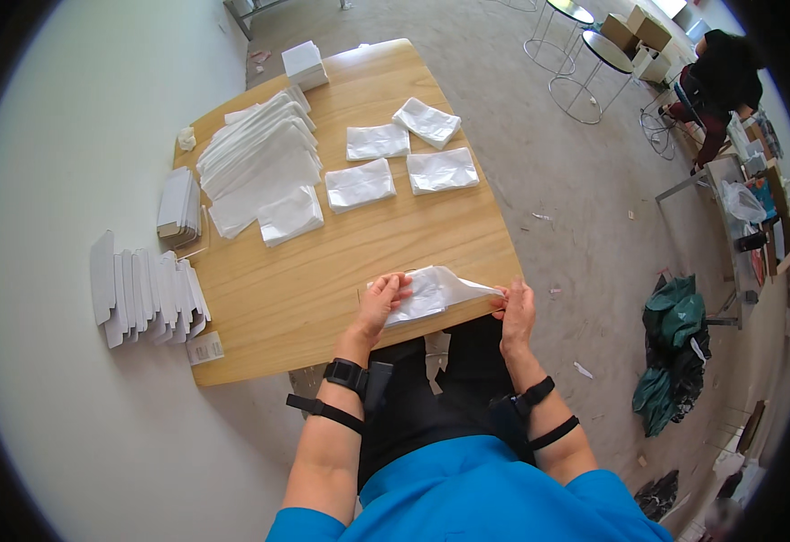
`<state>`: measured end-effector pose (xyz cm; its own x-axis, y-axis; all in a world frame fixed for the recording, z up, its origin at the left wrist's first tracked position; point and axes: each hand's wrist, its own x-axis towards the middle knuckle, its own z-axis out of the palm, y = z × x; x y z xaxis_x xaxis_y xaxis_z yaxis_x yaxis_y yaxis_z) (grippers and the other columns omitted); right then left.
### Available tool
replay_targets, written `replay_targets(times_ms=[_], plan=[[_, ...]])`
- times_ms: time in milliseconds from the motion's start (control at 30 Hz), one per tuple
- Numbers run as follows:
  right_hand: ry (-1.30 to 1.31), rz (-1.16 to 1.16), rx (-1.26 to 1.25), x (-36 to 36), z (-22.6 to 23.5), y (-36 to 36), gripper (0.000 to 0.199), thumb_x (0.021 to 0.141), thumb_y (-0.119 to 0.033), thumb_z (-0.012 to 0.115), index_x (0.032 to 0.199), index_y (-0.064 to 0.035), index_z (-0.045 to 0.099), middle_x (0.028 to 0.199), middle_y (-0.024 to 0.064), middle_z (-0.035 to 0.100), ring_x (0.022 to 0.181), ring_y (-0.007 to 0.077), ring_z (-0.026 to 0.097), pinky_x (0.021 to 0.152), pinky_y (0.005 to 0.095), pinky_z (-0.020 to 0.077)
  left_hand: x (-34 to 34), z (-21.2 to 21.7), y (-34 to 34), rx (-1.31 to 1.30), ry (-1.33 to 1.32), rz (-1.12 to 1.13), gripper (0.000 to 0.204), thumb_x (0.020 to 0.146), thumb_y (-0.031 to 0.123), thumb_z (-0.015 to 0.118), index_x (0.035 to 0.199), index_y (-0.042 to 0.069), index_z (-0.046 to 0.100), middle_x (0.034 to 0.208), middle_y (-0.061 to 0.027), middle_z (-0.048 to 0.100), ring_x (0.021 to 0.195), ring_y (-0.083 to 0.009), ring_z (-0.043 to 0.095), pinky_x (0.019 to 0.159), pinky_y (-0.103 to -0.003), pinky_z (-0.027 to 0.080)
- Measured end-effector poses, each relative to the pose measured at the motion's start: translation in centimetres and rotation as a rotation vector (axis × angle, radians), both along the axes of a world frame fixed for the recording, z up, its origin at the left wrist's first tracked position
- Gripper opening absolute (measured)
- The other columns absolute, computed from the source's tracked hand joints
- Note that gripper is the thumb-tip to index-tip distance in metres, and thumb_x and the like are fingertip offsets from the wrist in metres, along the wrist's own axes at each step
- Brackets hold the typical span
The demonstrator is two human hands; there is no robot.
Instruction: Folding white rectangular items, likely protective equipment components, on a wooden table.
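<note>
A small stack of thin, white, bag-like sheets lies at the near edge of the wooden table. My right hand pinches a corner of the top sheet, which is drawn out to the right into a narrow point past the stack. Over the stack's left end is my left hand, its fingers bent and closed. What lies between those fingers is hidden. Farther up the table, several folded white bundles lie in a loose group. To their left a long pile of white sheets is fanned out.
White card boxes stand at the far edge, with more flat white cards along the left edge. Folded white cartons stand by the wall. Round side tables, a person and dark green plastic bags are at the right.
</note>
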<state>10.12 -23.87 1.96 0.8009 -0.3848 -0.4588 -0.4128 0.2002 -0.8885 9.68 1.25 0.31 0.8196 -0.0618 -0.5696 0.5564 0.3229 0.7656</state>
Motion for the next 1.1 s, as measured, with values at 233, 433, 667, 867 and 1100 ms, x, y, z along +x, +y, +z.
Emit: replay_targets(times_ms=[233,433,667,867,1100], plan=[[-0.177,0.353,-0.687,1.6,0.3,0.2,0.066,0.082,-0.042,0.071,0.127,0.0009,0.048,0.102,0.0148,0.063,0.081,0.0236,0.064,0.073,0.034,0.0514,-1.3,0.1,-2.7,0.458,-0.223,0.075,0.021,0.092,0.017,0.059,0.107,0.004,0.064,0.102,-0.0035,0.064,0.088,-0.0111,0.058,0.078,-0.026,0.047],[-0.311,0.518,-0.797,2.6,-0.8,-2.4,0.044,0.076,-0.026,0.075,0.11,-0.0015,0.061,0.091,0.0118,0.065,0.077,0.0251,0.065,0.075,0.0351,0.0512,-2.3,4.3,-3.9,0.976,-0.507,0.009,0.023,0.08,0.006,0.066,0.102,0.003,0.062,0.101,-0.0101,0.061,0.083,-0.0233,0.059,0.074,-0.034,0.049],[-0.152,0.46,-0.593,3.9,-2.2,-2.0,0.024,0.077,-0.019,0.073,0.093,-0.0029,0.066,0.081,0.0082,0.065,0.077,0.0235,0.063,0.071,0.0349,0.0502,-4.6,3.4,-3.9,1.102,-0.565,0.086,0.025,0.082,0.003,0.063,0.106,0.0,0.059,0.113,-0.0141,0.055,0.1,-0.0316,0.056,0.089,-0.039,0.046],[-0.524,0.392,-1.115,2.5,3.0,0.8,0.025,0.079,-0.014,0.07,0.099,-0.0036,0.059,0.091,0.0126,0.059,0.086,0.0308,0.058,0.075,0.039,0.0489,-8.2,2.6,-3.0,1.468,-0.539,0.258,0.031,0.088,0.007,0.057,0.117,-0.004,0.057,0.122,-0.0156,0.052,0.103,-0.0288,0.056,0.088,-0.038,0.046],[-0.694,0.877,-0.816,-0.2,1.7,8.5,0.028,0.075,-0.007,0.071,0.099,-0.0033,0.058,0.095,0.0154,0.058,0.094,0.0341,0.056,0.081,0.0419,0.0473,-7.7,1.0,-1.2,0.78,-0.131,0.482,0.021,0.089,0.017,0.067,0.102,0.001,0.063,0.082,-0.0001,0.062,0.072,-0.0078,0.056,0.067,-0.023,0.048]])
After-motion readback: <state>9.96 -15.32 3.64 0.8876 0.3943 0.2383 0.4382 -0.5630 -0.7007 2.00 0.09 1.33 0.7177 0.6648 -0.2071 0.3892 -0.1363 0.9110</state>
